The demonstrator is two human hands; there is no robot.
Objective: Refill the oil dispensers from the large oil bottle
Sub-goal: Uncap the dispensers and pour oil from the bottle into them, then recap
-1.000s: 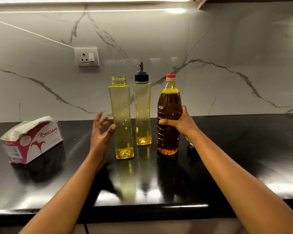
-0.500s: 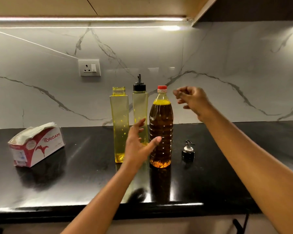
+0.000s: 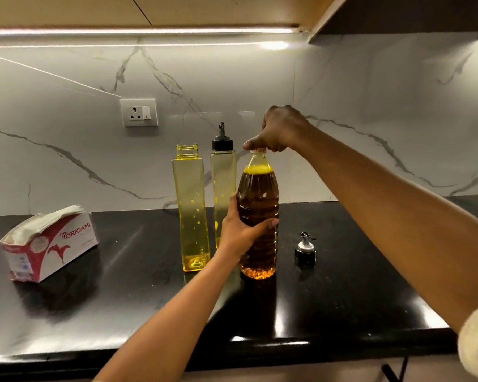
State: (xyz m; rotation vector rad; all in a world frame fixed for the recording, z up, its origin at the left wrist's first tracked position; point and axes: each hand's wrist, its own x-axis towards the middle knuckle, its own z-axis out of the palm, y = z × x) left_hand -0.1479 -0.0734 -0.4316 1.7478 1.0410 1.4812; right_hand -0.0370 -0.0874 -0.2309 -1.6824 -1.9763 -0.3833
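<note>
The left hand (image 3: 242, 230) is wrapping its fingers and thumb around the middle of the large oil bottle (image 3: 258, 194), which is standing upright on the glossy black desk (image 3: 342, 285). The right hand (image 3: 280, 130) is reaching in from above, its thumb and curled fingers pinching the bottle's cap (image 3: 258, 151). The hand is covering most of the cap, so no writing on it can be read. Dark amber oil is filling the bottle almost to its shoulder.

Just left of the bottle, two tall, square, yellow-tinted dispensers are standing upright. The open dispenser (image 3: 190, 205), the nearer one, is showing a bare threaded neck and a little oil at its base. The capped dispenser (image 3: 223, 183) behind it is wearing a black pourer top.

Right of the bottle, and apart from it, a loose pourer cap (image 3: 305, 250) in black and silver is sitting on the desk. Far to the left, a red and white tissue box (image 3: 53, 244) printed "ORIGAMI" is lying with white tissues poking out. On the white marble wall behind, a wall socket (image 3: 139, 112) is sitting beneath a glowing light strip (image 3: 138, 31).
</note>
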